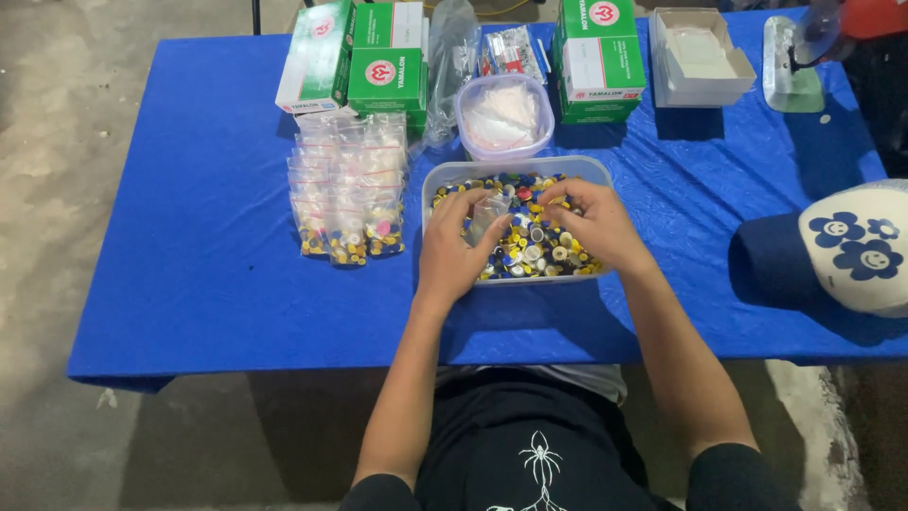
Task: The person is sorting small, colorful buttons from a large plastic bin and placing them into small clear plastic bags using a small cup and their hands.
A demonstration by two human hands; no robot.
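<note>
- The left hand (452, 248) rests in the clear rectangular plastic tub (445, 178) of small coloured caps (539, 248), fingers curled around a small clear plastic bag (489, 214).
- The right hand (594, 220) lies on the caps beside it, fingers bent; I cannot tell if it pinches a cap.
- The tub stands in the middle of the blue table (208, 246), near the front edge.
- A stack of filled clear bags (348, 185) lies just left of the tub.
- A round clear container with white contents (504, 115) stands behind the tub.
- Green and white cardboard boxes (599, 57) stand along the far edge.
- An open white box (698, 55) is near the far right corner.
</note>
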